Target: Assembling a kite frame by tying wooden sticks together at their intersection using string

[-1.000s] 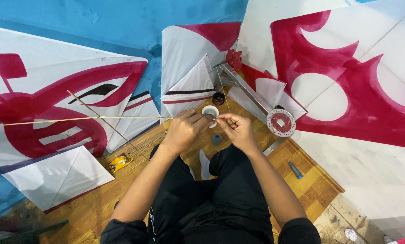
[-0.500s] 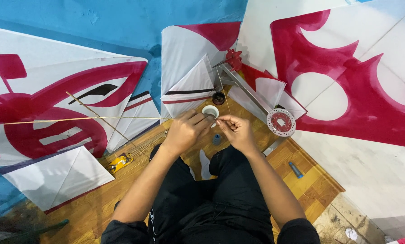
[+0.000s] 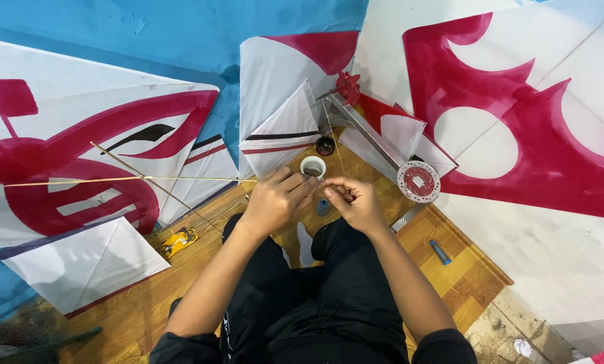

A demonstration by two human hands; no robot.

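- The left hand (image 3: 275, 200) is held curled above the lap, its fingertips pinched together at the point where it meets the other hand; what is pinched is too small to be made out, though it may be a thin thread.
- The right hand (image 3: 353, 201) is closed in the same way, thumb and forefinger pressed together against the left fingertips.
- A small blue spool (image 3: 323, 207) is seen on the wooden floor (image 3: 450, 276) just below and between the two hands, partly covered by them.
- A white cup (image 3: 313, 166) with dark contents is placed on the floor just beyond the fingertips, and a small dark round pot (image 3: 325, 145) stands a little further off, near the kites.
- A pair of thin bamboo sticks (image 3: 140, 178), crossed, is laid out to the left, one running almost level and ending close to the left hand.
- A red and white round reel (image 3: 418, 182) is seen to the right of the hands, beside a stack of folded kites (image 3: 383, 128).
- Large white kites with red shapes (image 3: 531, 135) are spread along the blue wall (image 3: 180, 34) on both sides.
- A yellow tool (image 3: 178, 240) is lying on the floor by the left knee, and a blue marker (image 3: 440, 252) well apart to the right.
- The legs are covered by black trousers (image 3: 315, 303).
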